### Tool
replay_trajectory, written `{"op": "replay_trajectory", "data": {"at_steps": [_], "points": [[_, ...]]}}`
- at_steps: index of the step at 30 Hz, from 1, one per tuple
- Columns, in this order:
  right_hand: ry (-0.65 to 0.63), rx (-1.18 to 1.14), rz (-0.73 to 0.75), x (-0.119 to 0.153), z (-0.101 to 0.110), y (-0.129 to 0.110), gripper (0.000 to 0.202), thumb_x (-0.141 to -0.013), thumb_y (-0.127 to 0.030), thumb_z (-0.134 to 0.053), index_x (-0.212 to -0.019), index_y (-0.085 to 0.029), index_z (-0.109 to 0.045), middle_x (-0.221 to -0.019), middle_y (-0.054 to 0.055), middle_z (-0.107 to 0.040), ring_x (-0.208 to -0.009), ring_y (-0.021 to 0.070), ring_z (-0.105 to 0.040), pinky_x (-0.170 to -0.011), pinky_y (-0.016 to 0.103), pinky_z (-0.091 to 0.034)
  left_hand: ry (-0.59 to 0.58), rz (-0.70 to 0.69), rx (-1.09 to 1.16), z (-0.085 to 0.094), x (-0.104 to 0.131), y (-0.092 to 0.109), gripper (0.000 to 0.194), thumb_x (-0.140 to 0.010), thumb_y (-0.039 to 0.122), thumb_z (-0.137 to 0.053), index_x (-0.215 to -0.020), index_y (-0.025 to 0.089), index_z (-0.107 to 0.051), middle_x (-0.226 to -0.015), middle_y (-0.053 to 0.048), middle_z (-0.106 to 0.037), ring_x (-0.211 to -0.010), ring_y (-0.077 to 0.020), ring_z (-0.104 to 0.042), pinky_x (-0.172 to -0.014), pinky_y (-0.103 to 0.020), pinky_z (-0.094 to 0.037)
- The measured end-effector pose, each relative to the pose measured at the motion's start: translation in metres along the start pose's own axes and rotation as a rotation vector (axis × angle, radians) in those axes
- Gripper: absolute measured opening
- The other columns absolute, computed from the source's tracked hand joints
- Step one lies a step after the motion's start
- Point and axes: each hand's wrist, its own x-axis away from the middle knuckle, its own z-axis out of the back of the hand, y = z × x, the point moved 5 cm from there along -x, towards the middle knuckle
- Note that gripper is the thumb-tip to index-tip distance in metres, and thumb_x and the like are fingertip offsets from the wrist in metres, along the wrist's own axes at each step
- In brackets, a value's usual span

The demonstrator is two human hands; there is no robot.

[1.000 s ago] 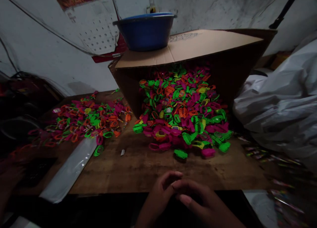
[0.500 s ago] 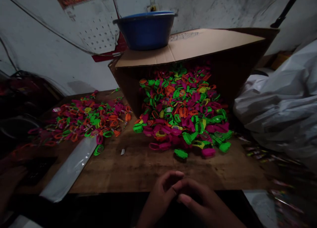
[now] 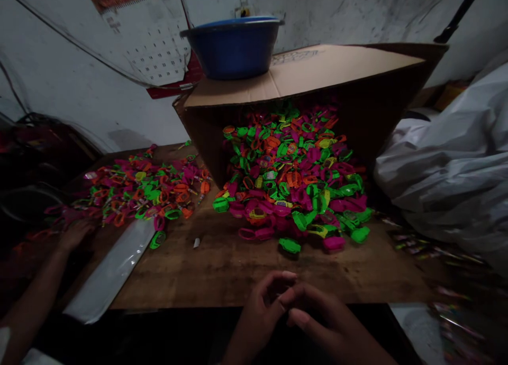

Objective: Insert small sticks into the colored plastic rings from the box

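Note:
My left hand [image 3: 260,309] and my right hand [image 3: 323,312] meet just in front of the wooden table [image 3: 222,280]'s near edge. Their fingers are curled and touch each other; the gap between them is dark, and whatever they hold, if anything, is hidden. Closest to them on the table lies a green plastic toy watch [image 3: 290,246], with a pink toy watch [image 3: 334,243] to its right. Behind these, a heap of toy watches [image 3: 293,180] in green, pink, orange and yellow spills from a cardboard box [image 3: 341,71] lying on its side.
A blue basin [image 3: 234,50] stands on the box. At left are another pile of toy watches [image 3: 151,190], clear plastic bags [image 3: 113,272] and another person's hand [image 3: 77,234]. A large white sack [image 3: 452,164] bulges at right, near scattered thin colourful pieces [image 3: 432,248].
The other person's hand has reached forward to the left pile of toy watches. My own hands have stayed almost still, fingers together.

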Motion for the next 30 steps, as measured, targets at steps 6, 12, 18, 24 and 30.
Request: {"op": "replay_trajectory", "data": {"at_steps": [6, 12, 18, 24, 30], "points": [[-0.013, -0.008, -0.003, 0.0005, 0.0004, 0.0015, 0.028, -0.089, -0.042, -0.053, -0.102, -0.020, -0.064, -0.100, 0.006, -0.068, -0.094, 0.0218, -0.062, -0.085, 0.032, -0.046, -0.009, -0.011, -0.007, -0.0018, -0.0001, 0.0016, 0.039, -0.079, 0.044, -0.067, -0.109, 0.019, -0.065, -0.113, -0.009, -0.068, -0.106, -0.0245, -0.063, -0.090, -0.032, -0.050], [-0.014, -0.013, -0.017, 0.0021, 0.0001, 0.0023, 0.029, -0.089, -0.042, -0.053, -0.103, -0.019, -0.064, -0.099, 0.007, -0.068, -0.094, 0.0223, -0.062, -0.085, 0.033, -0.045, -0.008, -0.015, 0.008, -0.0019, 0.0007, 0.0004, 0.035, -0.081, 0.042, -0.067, -0.108, 0.021, -0.066, -0.113, -0.007, -0.068, -0.105, -0.0228, -0.063, -0.089, -0.030, -0.050], [-0.011, -0.015, -0.009, 0.0003, -0.0002, 0.0002, 0.029, -0.089, -0.043, -0.052, -0.101, -0.020, -0.063, -0.095, 0.006, -0.067, -0.089, 0.0210, -0.062, -0.081, 0.032, -0.045, -0.017, -0.035, 0.036, -0.0033, 0.0014, 0.0015, 0.034, -0.081, 0.041, -0.068, -0.109, 0.023, -0.067, -0.111, -0.007, -0.069, -0.104, -0.0221, -0.064, -0.088, -0.029, -0.050], [-0.003, -0.024, -0.016, 0.0009, -0.0013, 0.0022, 0.030, -0.088, -0.044, -0.053, -0.101, -0.020, -0.063, -0.095, 0.006, -0.067, -0.088, 0.0211, -0.062, -0.081, 0.033, -0.046, -0.011, -0.046, 0.044, -0.0022, 0.0008, 0.0004, 0.034, -0.080, 0.041, -0.069, -0.108, 0.023, -0.067, -0.112, -0.007, -0.068, -0.105, -0.0227, -0.064, -0.089, -0.030, -0.050], [-0.004, -0.023, -0.009, -0.0002, -0.0010, 0.0002, 0.030, -0.088, -0.045, -0.053, -0.100, -0.019, -0.063, -0.097, 0.007, -0.067, -0.089, 0.0210, -0.062, -0.081, 0.032, -0.047, -0.007, -0.034, 0.030, -0.0010, 0.0007, -0.0007, 0.034, -0.079, 0.040, -0.069, -0.108, 0.022, -0.067, -0.112, -0.007, -0.069, -0.104, -0.0230, -0.064, -0.088, -0.030, -0.050]]}}
